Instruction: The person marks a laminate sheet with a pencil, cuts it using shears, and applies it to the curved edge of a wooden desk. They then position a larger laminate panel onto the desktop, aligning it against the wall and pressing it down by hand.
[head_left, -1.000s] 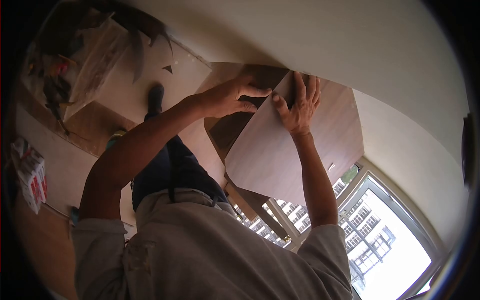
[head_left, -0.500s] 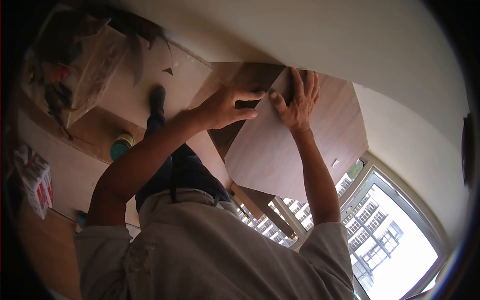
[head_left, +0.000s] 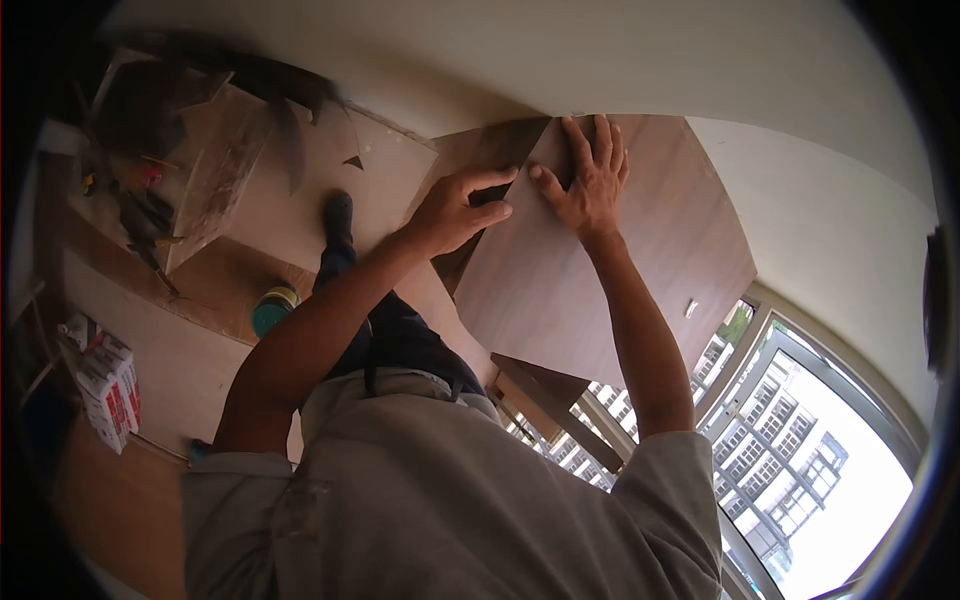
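Note:
A large wood-grain cabinet door [head_left: 610, 270] stands against the pale wall, with a dark gap along its left edge. My left hand [head_left: 458, 208] curls its fingers round that left edge near the top corner. Beside it, my right hand [head_left: 585, 182] lies flat on the door's face with the fingers spread upward and the thumb pointing toward the left hand. The two hands are almost touching. My grey shirt and dark trousers fill the lower middle of the view.
A big window [head_left: 810, 470] with buildings outside is at lower right. On the board floor are my dark shoe [head_left: 338, 215], a green round tin [head_left: 274, 306], a red-and-white carton [head_left: 110, 390], and a heap of tools and plastic sheet [head_left: 185, 150].
Both hands have shifted slightly up and to the right along the door's top corner. The left hand's fingers have closed further round the edge. The view has swung a little.

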